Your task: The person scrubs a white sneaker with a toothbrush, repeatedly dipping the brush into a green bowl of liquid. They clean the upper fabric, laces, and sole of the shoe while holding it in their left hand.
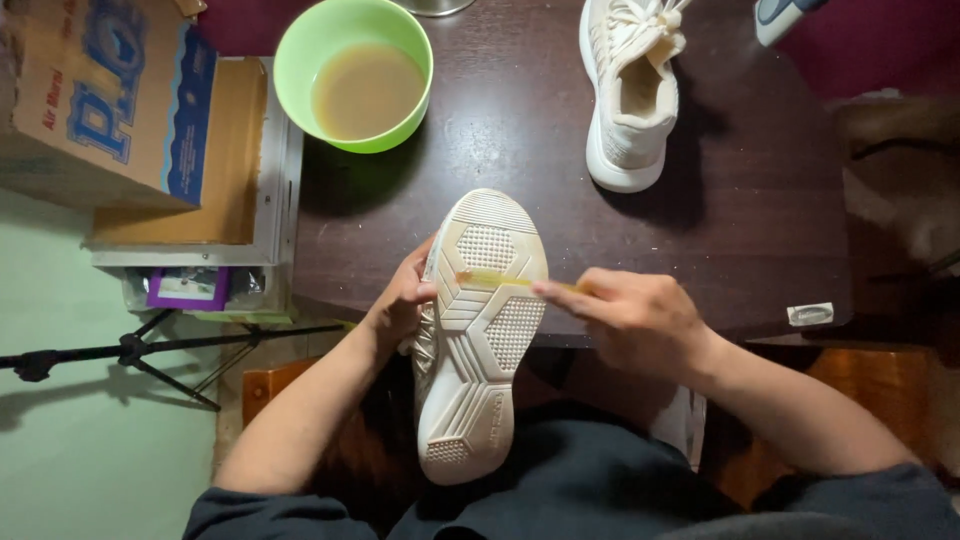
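Now two shoes: left hand grips one, right hand pinches toothbrush; other beside one bowl.

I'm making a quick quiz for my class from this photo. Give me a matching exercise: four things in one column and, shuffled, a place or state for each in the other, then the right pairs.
Things:
1. green bowl
2. upturned shoe
3. second shoe
4. yellow brush

Places or states:
A. lying across a sole, in the right hand
B. standing sole down on the dark table
C. holding cloudy brownish liquid
D. sole up, steadied by the left hand

Pairs: 1-C, 2-D, 3-B, 4-A
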